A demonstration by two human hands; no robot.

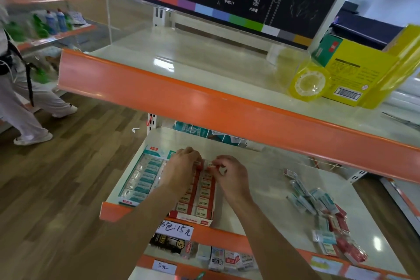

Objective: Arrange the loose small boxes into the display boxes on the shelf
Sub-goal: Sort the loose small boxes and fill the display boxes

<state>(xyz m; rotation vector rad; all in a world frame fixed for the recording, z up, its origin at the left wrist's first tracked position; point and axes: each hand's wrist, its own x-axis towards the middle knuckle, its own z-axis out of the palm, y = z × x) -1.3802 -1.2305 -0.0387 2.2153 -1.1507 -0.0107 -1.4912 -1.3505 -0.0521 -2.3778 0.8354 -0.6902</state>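
A red display box (pixel 200 202) filled with rows of small red-and-white boxes sits on the middle shelf (pixel 261 179). Left of it lies a teal display box (pixel 142 177) packed with small teal boxes. My left hand (pixel 181 166) rests with curled fingers at the far end of the red display box, over a small red box. My right hand (pixel 229 173) pinches a small red-and-white box (pixel 210 163) at that same far end. A heap of loose small boxes (pixel 325 216), teal and red, lies on the right of the shelf.
The orange-edged upper shelf (pixel 181 93) overhangs and carries a yellow tape roll (pixel 310 84) and a yellow carton (pixel 361 70). A handwritten price tag (pixel 175 231) hangs on the shelf lip, with more goods below. A person (pixel 25 98) walks on the wooden floor at left.
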